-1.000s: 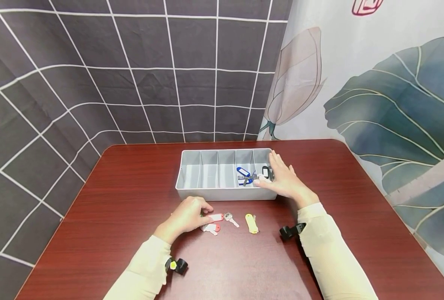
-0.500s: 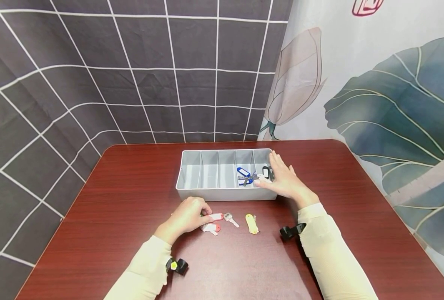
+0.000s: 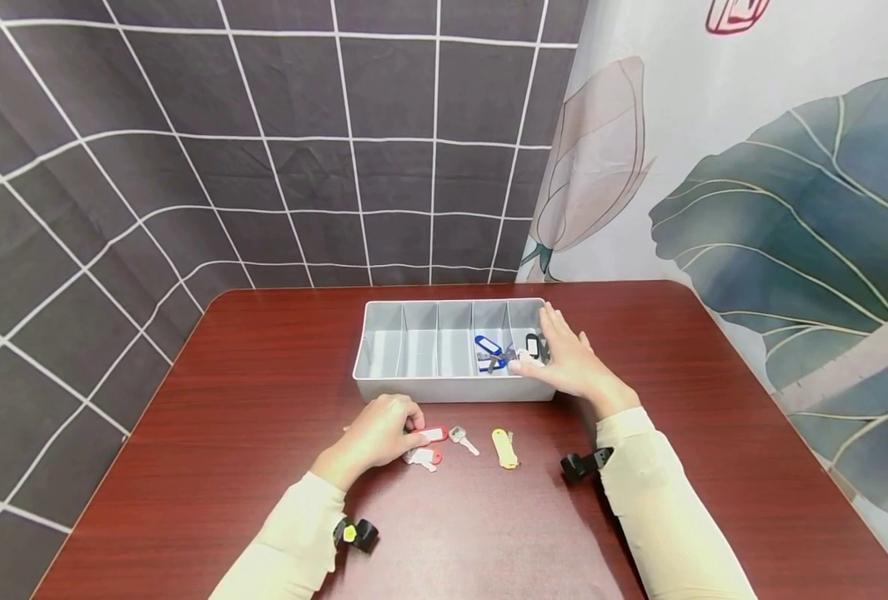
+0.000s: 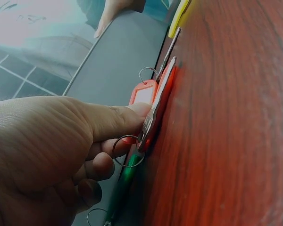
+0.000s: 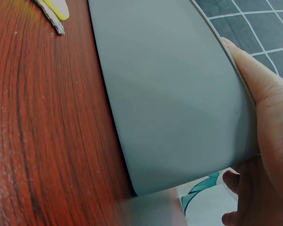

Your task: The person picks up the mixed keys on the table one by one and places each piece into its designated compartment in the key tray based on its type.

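Left Hand Pinches a Red Key Tag, Right Hand Rests on the Tray

Nearest to you on the tabletop (image 3: 226,467) there lies a loose red tag (image 3: 424,456) with its key. Just beyond it, your left hand (image 3: 376,432) pinches the other red tag (image 3: 434,434) between thumb and finger; I cannot tell if this tag is lifted. Near these fingers is a green tag (image 4: 125,181). To the right, well apart, lies a yellow tag (image 3: 504,450). Farther away stands the gray tray (image 3: 454,389), where blue tags (image 3: 488,343) lie in the fourth compartment from the left and a black tag (image 3: 532,345) in the fifth. Your right hand (image 3: 567,358) is spread wide over its near right corner. Behind all hangs a dark gridded curtain (image 3: 301,108).
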Available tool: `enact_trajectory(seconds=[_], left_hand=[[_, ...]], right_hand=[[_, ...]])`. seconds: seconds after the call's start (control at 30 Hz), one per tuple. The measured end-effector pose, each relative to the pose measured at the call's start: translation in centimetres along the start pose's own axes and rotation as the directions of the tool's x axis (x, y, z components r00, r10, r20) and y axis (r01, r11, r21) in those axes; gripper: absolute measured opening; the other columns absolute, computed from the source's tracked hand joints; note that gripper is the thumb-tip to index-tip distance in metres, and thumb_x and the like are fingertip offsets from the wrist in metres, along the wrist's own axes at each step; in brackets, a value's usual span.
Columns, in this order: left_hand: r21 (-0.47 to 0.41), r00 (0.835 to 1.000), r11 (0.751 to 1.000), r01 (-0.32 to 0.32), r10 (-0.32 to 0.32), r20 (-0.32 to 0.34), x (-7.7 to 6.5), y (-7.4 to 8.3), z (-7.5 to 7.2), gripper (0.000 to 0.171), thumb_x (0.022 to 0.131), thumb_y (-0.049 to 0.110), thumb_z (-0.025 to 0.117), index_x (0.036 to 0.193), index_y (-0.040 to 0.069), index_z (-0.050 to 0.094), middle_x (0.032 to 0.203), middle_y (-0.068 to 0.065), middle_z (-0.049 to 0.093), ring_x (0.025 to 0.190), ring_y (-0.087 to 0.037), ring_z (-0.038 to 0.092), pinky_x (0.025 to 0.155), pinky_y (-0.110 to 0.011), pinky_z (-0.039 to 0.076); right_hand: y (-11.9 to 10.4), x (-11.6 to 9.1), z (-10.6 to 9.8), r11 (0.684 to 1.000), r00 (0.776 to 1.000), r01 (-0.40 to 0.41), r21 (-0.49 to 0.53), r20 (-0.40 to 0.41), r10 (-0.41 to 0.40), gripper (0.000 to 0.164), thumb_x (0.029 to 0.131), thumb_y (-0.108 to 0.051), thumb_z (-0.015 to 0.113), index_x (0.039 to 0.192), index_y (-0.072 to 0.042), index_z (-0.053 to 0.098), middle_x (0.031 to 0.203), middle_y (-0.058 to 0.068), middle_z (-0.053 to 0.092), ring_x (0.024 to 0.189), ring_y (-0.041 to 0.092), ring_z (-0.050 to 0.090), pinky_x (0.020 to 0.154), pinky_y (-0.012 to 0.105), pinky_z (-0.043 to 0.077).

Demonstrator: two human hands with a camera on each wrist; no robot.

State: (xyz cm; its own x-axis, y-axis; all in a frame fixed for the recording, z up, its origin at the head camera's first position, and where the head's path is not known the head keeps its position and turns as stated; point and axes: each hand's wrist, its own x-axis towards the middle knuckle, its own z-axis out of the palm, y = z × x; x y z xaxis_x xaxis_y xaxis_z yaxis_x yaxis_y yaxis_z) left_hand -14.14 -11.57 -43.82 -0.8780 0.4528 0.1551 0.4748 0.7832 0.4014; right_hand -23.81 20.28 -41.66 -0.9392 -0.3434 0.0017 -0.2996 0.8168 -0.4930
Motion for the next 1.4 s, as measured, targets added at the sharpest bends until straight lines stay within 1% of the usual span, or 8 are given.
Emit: enact_trajectory(seconds=[0.17,0.4,0.57,0.77,0.87,1.07,1.23,1.4], left_hand=[[-0.009,1.0,1.0,0.006,-0.006,0.01,-0.07,0.17,0.05,0.023,0.075,0.025,0.082,0.067,0.023,0.06,0.066,0.013,0.053,0.066,-0.008,0.049,0.063,-0.026,0.043],[0.017,1.0,1.0,-0.02,0.02,0.019,-0.09,0.29,0.09,0.017,0.079,0.026,0.078,0.068,0.023,0.066,0.065,0.015,0.053,0.063,-0.006,0.049,0.06,-0.026,0.042],[0.034,0.998,0.998,-0.057,0.057,0.009,-0.08,0.27,0.34,0.017,0.08,0.025,0.077,0.067,0.023,0.067,0.063,0.016,0.05,0.061,-0.005,0.047,0.058,-0.024,0.04],[0.041,0.998,0.997,-0.064,0.065,-0.012,0.02,0.08,0.59,0.018,0.08,0.028,0.077,0.066,0.024,0.067,0.061,0.016,0.052,0.06,-0.006,0.048,0.058,-0.024,0.041],[0.022,0.998,0.998,-0.062,0.062,-0.024,0.07,0.06,0.66,0.019,0.081,0.03,0.077,0.066,0.025,0.067,0.06,0.018,0.053,0.06,-0.005,0.049,0.058,-0.023,0.042],[-0.044,0.998,0.998,-0.051,0.048,-0.05,0.15,0.17,0.69,0.02,0.082,0.032,0.076,0.066,0.027,0.066,0.058,0.022,0.051,0.057,0.0,0.048,0.056,-0.02,0.041],[-0.089,0.997,0.995,-0.045,0.039,-0.063,0.19,0.37,0.55,0.017,0.082,0.029,0.076,0.068,0.025,0.066,0.056,0.021,0.05,0.053,0.001,0.045,0.051,-0.02,0.039],[-0.134,0.996,0.99,-0.043,0.032,-0.079,0.24,0.61,0.25,0.017,0.08,0.028,0.078,0.069,0.024,0.067,0.053,0.021,0.049,0.05,0.003,0.043,0.047,-0.019,0.038]], right_hand=[[-0.01,-0.03,-0.03,1.0,1.0,-0.003,0.002,0.007,0.003,0.117,0.076,-0.074,0.059,0.155,-0.01,0.001,0.161,0.004,-0.005,0.147,0.027,-0.001,0.109,0.066,0.004],[0.05,0.0,-0.07,1.0,1.0,-0.003,0.002,0.016,0.003,0.117,0.076,-0.074,0.059,0.154,-0.009,0.001,0.161,0.003,-0.006,0.147,0.026,-0.001,0.108,0.066,0.004],[0.11,0.0,-0.02,1.0,1.0,0.0,0.005,0.013,0.0,0.117,0.076,-0.073,0.059,0.154,-0.008,0.002,0.161,0.004,-0.005,0.147,0.027,0.0,0.108,0.066,0.004],[0.21,0.03,0.09,1.0,1.0,0.004,0.009,0.011,-0.005,0.115,0.077,-0.073,0.058,0.154,-0.009,0.002,0.161,0.002,-0.005,0.147,0.026,0.0,0.109,0.065,0.004],[0.22,0.0,0.09,1.0,1.0,0.006,0.008,0.005,-0.006,0.115,0.077,-0.072,0.059,0.154,-0.008,0.003,0.161,0.004,-0.005,0.147,0.025,-0.001,0.109,0.066,0.005],[-0.1,-0.15,0.02,1.0,1.0,0.006,0.009,-0.007,-0.006,0.116,0.077,-0.072,0.06,0.154,-0.007,0.005,0.161,0.007,-0.002,0.147,0.023,-0.001,0.109,0.065,0.006],[-0.11,-0.12,0.01,1.0,1.0,0.007,0.012,-0.002,-0.007,0.116,0.076,-0.072,0.06,0.154,-0.006,0.005,0.161,0.006,-0.003,0.147,0.026,0.001,0.109,0.065,0.006],[-0.01,-0.01,-0.03,1.0,1.0,0.009,0.007,-0.003,-0.009,0.116,0.077,-0.072,0.06,0.154,-0.006,0.004,0.161,0.008,-0.002,0.147,0.027,0.002,0.108,0.067,0.006]])
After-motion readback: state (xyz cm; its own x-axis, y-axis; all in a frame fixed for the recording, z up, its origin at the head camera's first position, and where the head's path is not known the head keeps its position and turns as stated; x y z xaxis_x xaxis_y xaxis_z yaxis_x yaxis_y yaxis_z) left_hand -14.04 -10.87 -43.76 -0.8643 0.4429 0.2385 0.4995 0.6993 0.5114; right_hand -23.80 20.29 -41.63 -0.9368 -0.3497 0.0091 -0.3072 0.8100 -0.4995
